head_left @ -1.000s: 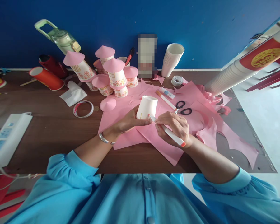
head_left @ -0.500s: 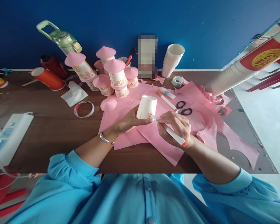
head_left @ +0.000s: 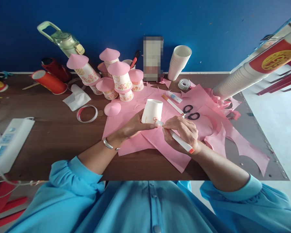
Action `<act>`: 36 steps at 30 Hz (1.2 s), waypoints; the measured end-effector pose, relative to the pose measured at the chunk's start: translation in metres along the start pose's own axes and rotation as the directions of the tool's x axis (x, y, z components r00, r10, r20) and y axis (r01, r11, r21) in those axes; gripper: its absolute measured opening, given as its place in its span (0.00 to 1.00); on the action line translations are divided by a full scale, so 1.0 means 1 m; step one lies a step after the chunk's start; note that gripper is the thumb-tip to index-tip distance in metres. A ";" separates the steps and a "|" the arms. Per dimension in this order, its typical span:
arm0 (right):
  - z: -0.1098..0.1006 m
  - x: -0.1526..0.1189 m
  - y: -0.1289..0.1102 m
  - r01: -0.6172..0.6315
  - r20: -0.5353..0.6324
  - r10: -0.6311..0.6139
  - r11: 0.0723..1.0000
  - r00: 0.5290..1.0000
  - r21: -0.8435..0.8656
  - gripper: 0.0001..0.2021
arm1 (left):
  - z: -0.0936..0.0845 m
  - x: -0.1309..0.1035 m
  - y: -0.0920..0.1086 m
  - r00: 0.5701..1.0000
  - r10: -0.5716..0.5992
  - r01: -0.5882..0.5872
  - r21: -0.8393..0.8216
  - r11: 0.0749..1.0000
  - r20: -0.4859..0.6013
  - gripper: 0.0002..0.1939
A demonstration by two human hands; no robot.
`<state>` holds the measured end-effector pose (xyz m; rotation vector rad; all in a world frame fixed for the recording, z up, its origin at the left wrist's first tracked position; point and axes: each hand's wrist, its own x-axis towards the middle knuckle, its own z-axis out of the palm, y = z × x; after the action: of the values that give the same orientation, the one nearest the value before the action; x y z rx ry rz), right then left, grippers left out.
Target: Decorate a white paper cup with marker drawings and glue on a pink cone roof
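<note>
My left hand (head_left: pixel 135 125) is closed around a white paper cup (head_left: pixel 152 109), which sits upside down with its wide rim low. Small orange and yellowish flower marks show near that rim. In my right hand (head_left: pixel 182 132) is a white marker (head_left: pixel 180 141) with an orange end, its tip at the cup's lower right side. Pink paper sheets (head_left: pixel 157 147) lie under both hands. Beyond them rest black-handled scissors (head_left: pixel 191 112), another orange-and-white marker (head_left: pixel 172 105) and a glue tube (head_left: pixel 174 96).
Decorated cup towers with pink cone roofs (head_left: pixel 118 68) stand at the back left, near a loose pink cone (head_left: pixel 112 109). A tape ring (head_left: pixel 87 114), a power strip (head_left: pixel 11 144) and a bottle (head_left: pixel 68 45) are left. Stacked cups (head_left: pixel 179 63) and clear tape (head_left: pixel 184 84) stand behind.
The cup and both hands keep almost the same place. The marker's tip stays at the flower mark, with only a very slight shift.
</note>
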<state>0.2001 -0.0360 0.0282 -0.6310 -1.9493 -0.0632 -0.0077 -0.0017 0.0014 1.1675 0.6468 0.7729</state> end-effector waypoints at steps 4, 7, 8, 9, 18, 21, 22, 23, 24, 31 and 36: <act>0.001 0.000 0.000 0.004 -0.009 -0.004 1.000 1.000 0.001 0.13 | 0.001 0.000 0.003 1.000 -0.003 0.003 0.013 1.000 0.007 0.21; 0.001 -0.001 0.001 0.006 -0.020 -0.006 1.000 1.000 -0.002 0.13 | 0.002 0.000 0.005 1.000 0.001 -0.001 0.017 1.000 0.018 0.21; 0.001 -0.001 0.001 0.004 -0.023 -0.004 1.000 1.000 -0.005 0.13 | 0.002 0.000 0.005 1.000 0.005 -0.005 0.013 1.000 0.025 0.21; 0.001 -0.001 0.001 0.001 -0.022 -0.002 1.000 1.000 -0.008 0.13 | 0.002 -0.001 0.005 0.999 0.008 -0.008 0.006 1.000 0.032 0.20; -0.002 0.002 0.001 -0.013 -0.027 0.013 1.000 1.000 -0.023 0.13 | 0.005 -0.001 0.009 1.000 -0.002 0.002 -0.050 0.999 0.005 0.21; -0.001 0.003 0.000 -0.016 -0.034 0.015 1.000 0.999 -0.025 0.13 | 0.004 -0.001 0.007 1.000 -0.003 0.003 -0.086 0.996 0.001 0.21; -0.001 0.003 0.000 -0.017 -0.033 0.016 1.000 0.999 -0.024 0.13 | 0.004 -0.001 0.006 1.000 -0.002 0.002 -0.086 0.996 0.002 0.21; -0.001 0.003 0.000 -0.018 -0.032 0.017 1.000 0.999 -0.024 0.13 | 0.003 -0.001 0.005 1.000 0.001 -0.001 -0.083 0.997 0.003 0.20; -0.001 0.003 0.000 -0.019 -0.032 0.019 0.999 0.999 -0.026 0.13 | 0.003 -0.001 0.004 1.000 0.006 -0.006 -0.076 0.997 0.004 0.20; -0.001 0.001 0.000 -0.021 -0.017 0.021 1.000 1.000 -0.012 0.14 | 0.002 -0.002 0.004 0.999 0.033 -0.031 -0.060 0.998 0.021 0.19; -0.002 0.001 -0.001 -0.008 -0.003 0.008 1.000 1.000 -0.004 0.14 | 0.001 -0.002 0.002 1.000 0.030 -0.030 -0.068 0.997 0.005 0.19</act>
<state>0.2009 -0.0368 0.0299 -0.6410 -1.9437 -0.0628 -0.0082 -0.0037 0.0035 1.1194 0.5951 0.8106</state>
